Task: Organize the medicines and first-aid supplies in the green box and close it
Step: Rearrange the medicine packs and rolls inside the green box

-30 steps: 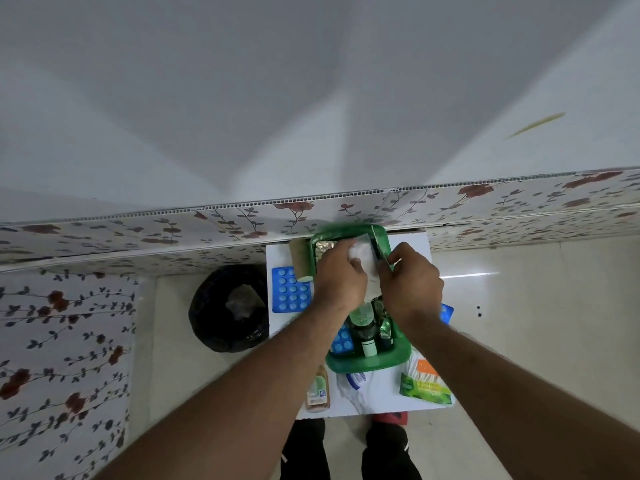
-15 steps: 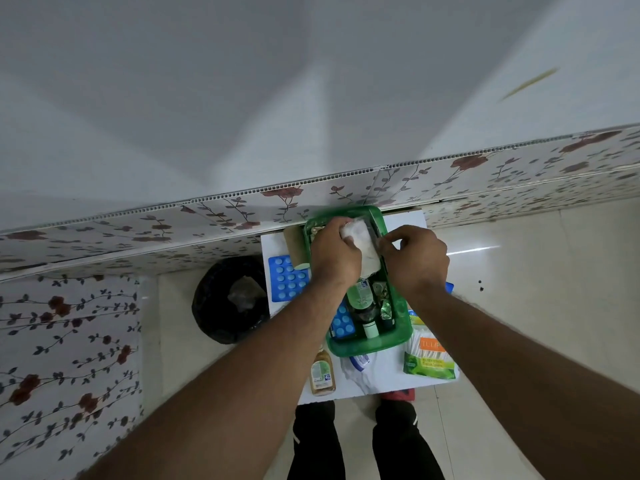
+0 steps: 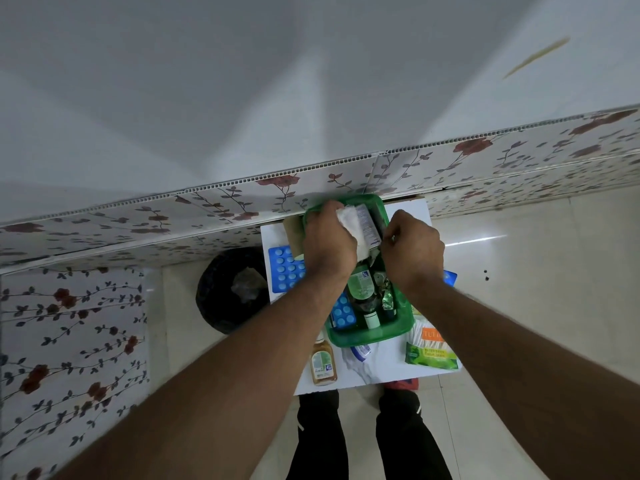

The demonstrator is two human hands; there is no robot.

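The green box (image 3: 367,336) stands open on a small white table (image 3: 381,374). Both my hands are over its far half. My left hand (image 3: 329,242) grips a white cotton pad (image 3: 351,225) inside the box. My right hand (image 3: 412,249) is closed at the box's right wall beside a white carton (image 3: 369,225); what its fingers pinch is hidden. The near half of the box holds a green bottle (image 3: 360,284), a dark bottle, foil sachets (image 3: 386,297) and a blue blister pack (image 3: 343,311).
On the table lie a brown bottle (image 3: 322,363), a green-and-white packet (image 3: 431,349), a blue blister pack (image 3: 285,268) and a tan roll (image 3: 292,235). A black bin (image 3: 230,289) stands left of the table. A floral wall panel (image 3: 207,216) runs behind.
Both hands stay over the box's far half. The white pad has shifted left under my left hand, and the white carton beside it now shows. The camera has tilted slightly.
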